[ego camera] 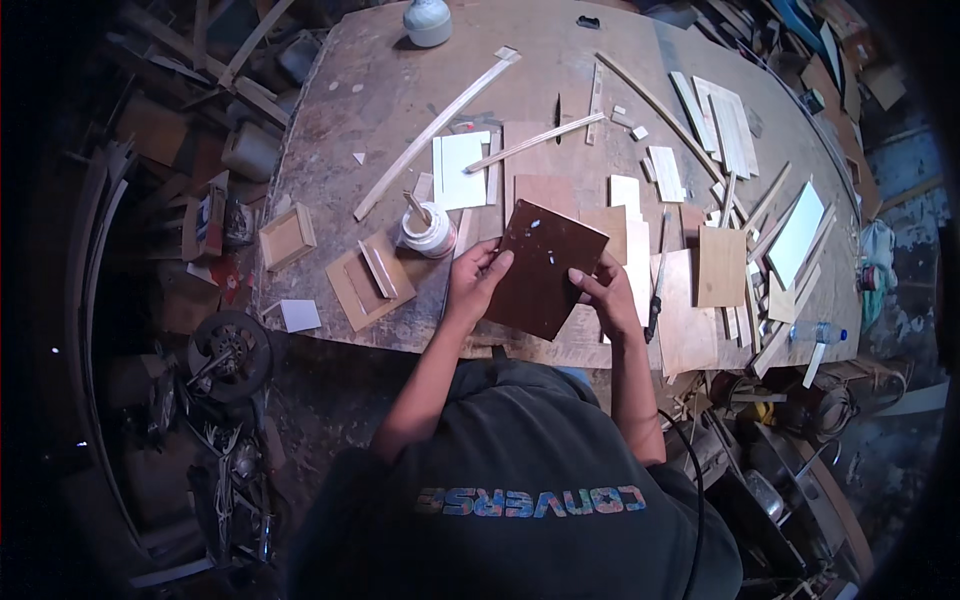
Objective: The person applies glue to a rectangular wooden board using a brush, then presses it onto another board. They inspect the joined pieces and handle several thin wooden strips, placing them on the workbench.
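A dark brown rectangular panel (546,274) with a few pale specks is held tilted over the front of the worktable. My left hand (476,281) grips its left edge, thumb on the upper face. On the opposite edge, my right hand (606,292) pinches it the same way. Left of the panel stands an open white tub (429,231) with a stick in it. Beside the tub lies a flat brown board (345,281), and a small wooden strip piece (377,268) with a white line along it stands on that board.
The worktable (405,90) carries a shallow wooden box (288,237), a long wood strip (435,135) and a white panel (460,171). To the right are a file-like tool (658,289), a plywood piece (721,266), stacked offcuts and a plastic bottle (816,332).
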Tool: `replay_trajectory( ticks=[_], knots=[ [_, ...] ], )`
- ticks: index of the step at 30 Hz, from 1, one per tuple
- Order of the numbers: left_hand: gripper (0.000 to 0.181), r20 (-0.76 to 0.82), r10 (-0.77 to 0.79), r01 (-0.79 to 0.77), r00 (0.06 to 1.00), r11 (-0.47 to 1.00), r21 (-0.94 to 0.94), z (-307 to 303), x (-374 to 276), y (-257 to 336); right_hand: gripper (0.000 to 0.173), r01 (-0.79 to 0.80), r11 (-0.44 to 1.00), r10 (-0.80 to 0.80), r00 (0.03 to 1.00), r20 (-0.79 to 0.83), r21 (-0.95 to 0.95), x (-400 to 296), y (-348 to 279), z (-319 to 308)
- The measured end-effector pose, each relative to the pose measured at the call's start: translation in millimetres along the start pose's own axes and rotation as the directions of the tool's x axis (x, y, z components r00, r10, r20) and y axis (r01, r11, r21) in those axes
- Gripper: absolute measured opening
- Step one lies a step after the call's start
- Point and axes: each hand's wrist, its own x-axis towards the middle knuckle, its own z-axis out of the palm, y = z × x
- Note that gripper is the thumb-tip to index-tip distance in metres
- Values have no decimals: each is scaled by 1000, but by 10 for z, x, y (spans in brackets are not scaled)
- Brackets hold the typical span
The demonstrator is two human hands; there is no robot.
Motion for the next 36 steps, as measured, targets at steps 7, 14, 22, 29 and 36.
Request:
replay_trajectory(
  ticks=[7,14,22,29,36],
  knots=[
    [33,116,118,-121,986,992,19,8,-203,544,33,241,971,-241,970,37,5,-237,-494,161],
    [31,102,209,-217,973,973,79,69,-312,729,30,208,961,-194,977,88,-182,-330,-649,90],
    [26,151,256,-293,955,894,338,160,-430,983,41,479,717,-371,877,305,-506,-554,-1260,298],
    [31,228,398,-424,888,522,740,224,-509,1465,23,495,726,-384,867,317,-477,-551,-1243,445],
    [46,-152,355,-357,923,934,12,-162,-534,1366,25,519,843,-506,855,114,-142,-633,-1163,442]
  ],
)
